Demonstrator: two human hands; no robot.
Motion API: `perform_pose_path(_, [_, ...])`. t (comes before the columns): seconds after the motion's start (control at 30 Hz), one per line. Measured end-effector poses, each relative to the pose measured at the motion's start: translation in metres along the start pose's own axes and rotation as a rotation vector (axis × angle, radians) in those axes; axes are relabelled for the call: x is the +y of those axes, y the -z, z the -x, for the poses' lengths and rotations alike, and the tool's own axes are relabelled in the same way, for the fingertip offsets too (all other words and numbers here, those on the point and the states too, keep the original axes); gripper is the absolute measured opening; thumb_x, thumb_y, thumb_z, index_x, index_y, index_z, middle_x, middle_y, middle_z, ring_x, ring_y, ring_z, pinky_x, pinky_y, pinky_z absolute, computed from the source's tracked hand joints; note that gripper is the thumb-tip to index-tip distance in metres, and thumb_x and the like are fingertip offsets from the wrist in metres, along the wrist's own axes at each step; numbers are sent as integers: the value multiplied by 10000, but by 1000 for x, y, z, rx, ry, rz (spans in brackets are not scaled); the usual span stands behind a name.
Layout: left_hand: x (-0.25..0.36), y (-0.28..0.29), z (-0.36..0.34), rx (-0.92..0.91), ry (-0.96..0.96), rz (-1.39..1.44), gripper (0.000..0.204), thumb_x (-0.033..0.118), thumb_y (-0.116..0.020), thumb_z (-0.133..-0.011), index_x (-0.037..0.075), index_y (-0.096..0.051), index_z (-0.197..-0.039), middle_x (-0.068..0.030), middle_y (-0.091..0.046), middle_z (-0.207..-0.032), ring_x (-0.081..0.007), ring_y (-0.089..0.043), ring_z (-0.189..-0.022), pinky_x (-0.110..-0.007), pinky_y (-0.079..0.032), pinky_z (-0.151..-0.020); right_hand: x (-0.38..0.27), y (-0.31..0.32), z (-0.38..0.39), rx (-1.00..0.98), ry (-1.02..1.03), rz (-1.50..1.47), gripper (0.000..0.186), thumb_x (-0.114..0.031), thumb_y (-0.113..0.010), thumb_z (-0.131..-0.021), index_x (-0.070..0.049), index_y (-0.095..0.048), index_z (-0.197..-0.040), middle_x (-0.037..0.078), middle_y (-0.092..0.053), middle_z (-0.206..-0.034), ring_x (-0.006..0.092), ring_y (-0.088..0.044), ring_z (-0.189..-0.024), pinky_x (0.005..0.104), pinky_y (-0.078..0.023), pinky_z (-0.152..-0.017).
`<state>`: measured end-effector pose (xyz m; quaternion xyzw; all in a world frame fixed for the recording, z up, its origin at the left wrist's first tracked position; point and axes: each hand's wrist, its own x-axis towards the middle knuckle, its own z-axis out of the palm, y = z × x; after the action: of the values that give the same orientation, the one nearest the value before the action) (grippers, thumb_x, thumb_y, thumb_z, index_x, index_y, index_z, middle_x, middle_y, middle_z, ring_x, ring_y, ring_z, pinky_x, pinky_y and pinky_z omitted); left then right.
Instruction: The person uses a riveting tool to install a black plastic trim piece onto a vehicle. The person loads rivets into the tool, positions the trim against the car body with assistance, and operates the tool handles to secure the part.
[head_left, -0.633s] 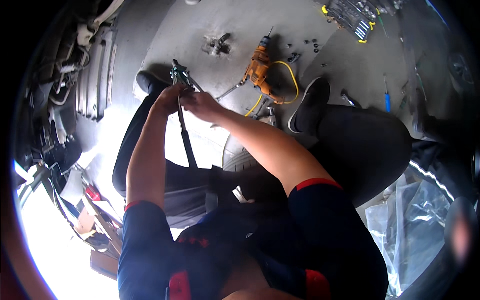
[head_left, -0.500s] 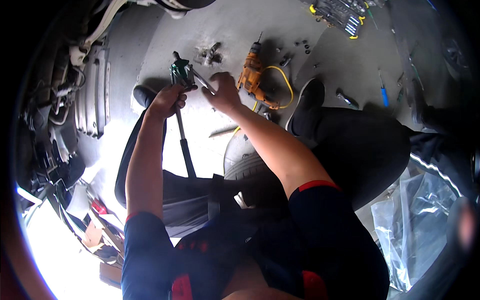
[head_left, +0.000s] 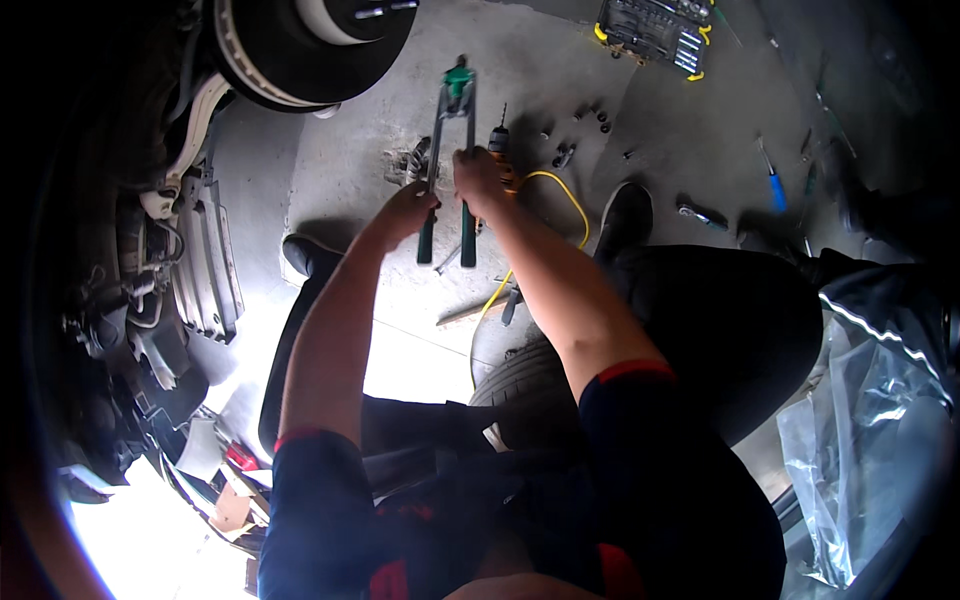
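Note:
Both of my hands hold a two-handled riveter (head_left: 458,88) with a green head, metal arms and dark green grips. Its head points away from me and its two arms stand slightly apart, nearly side by side. My left hand (head_left: 405,215) is closed on the left arm, near the grip. My right hand (head_left: 477,180) wraps round the right arm, a little higher up. Just behind the right hand lies an orange power drill (head_left: 500,150), partly hidden by it. A dark metal piece (head_left: 418,158) lies on the floor left of the riveter.
A brake disc (head_left: 310,50) and vehicle underbody parts (head_left: 205,250) fill the left side. A yellow cord (head_left: 575,200), a ratchet (head_left: 703,214), a blue-handled screwdriver (head_left: 777,190) and a socket set case (head_left: 655,35) lie on the floor. A tyre (head_left: 520,378) is near my legs.
The riveter has swung forward and right, its arms drawn from wide apart to nearly parallel. Both hands have moved onto its arms. My view has shifted, showing more of the brake disc.

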<state>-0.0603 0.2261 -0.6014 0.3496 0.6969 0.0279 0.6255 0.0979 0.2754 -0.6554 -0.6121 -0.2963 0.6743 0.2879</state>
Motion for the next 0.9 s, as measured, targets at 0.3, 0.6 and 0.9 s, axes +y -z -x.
perform_pose_path(0.3, [-68,-35,-18,600,-219,-308,570,247,-616,-933,18,-521,-1446,-270,-593,-1365,-427,-607,-1227,-475,-495,-1054,-57,-32,-108,-111,-137,-355,190,-151,-514,-1030,22,-559,-1094,178,-649,-1068,276,-689,-876,430,-584,-628])
perform_pose_path(0.6, [-102,-61,-50,197,-282,-85,426,228,-541,-1013,-8,-600,-1362,-183,-693,-1243,-257,-673,-1066,-356,-530,-920,-41,76,-73,-888,-425,1272,245,-230,-634,-924,-8,-706,-999,133,-707,-924,234,-674,-748,439,-582,-648])
perform_pose_path(0.9, [-127,-99,3,105,-199,-96,297,234,-583,-991,44,-704,-1185,-183,-754,-1123,-319,-717,-1069,-418,-547,-948,87,116,61,-260,287,1604,449,-391,-842,-770,-73,-754,-1073,123,-733,-1130,287,-698,-1116,446,-568,-930])
